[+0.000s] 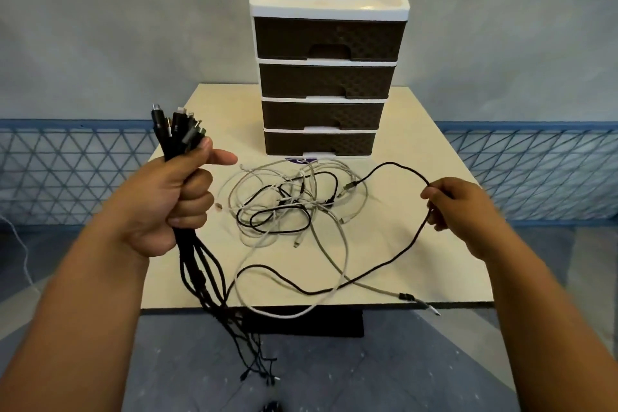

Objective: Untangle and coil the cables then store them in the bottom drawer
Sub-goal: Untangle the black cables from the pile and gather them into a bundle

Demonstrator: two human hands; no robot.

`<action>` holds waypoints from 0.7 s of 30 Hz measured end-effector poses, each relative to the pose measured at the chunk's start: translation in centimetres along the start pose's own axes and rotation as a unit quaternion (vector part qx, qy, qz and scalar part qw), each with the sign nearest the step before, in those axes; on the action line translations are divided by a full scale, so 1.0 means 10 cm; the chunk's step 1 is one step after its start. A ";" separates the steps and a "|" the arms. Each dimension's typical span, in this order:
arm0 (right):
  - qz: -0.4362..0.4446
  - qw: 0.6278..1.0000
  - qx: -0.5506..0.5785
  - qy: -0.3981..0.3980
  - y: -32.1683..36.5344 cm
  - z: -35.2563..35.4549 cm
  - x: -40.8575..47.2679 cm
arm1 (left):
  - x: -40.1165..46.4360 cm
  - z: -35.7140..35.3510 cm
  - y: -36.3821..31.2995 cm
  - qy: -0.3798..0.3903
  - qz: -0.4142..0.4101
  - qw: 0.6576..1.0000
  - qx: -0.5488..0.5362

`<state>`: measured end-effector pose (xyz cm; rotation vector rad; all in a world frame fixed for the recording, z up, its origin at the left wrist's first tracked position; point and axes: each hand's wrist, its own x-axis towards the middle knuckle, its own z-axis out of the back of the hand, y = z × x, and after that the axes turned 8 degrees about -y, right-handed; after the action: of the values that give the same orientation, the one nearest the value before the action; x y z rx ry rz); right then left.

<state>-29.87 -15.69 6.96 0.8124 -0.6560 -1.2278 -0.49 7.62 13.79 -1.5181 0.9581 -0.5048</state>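
My left hand [174,197] grips a bundle of black cables [197,264]; their plugs stick up above the fist and their tails hang past the table's front edge. My right hand [451,207] pinches a single black cable [394,257] that loops up from the table. Between the hands lies a tangle of white and black cables [294,204] on the cream table [418,150]. Behind the tangle stands a drawer unit with several brown drawers; the bottom drawer [317,142] is closed.
The drawer unit's white top tray [329,5] carries a red sticker. A blue lattice fence [535,174] runs behind the table on both sides. A cable end [419,301] hangs over the table's front edge. A white cord [20,244] lies on the floor at left.
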 end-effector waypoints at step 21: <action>0.059 0.900 0.164 0.398 -0.14 -0.10 -1.52 | -1.22 -0.24 0.17 0.038 -0.056 0.997 -0.024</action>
<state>-33.17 -0.84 5.14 1.4248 -0.2223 -0.5778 -9.71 16.00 15.16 -1.6119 0.9529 -0.6274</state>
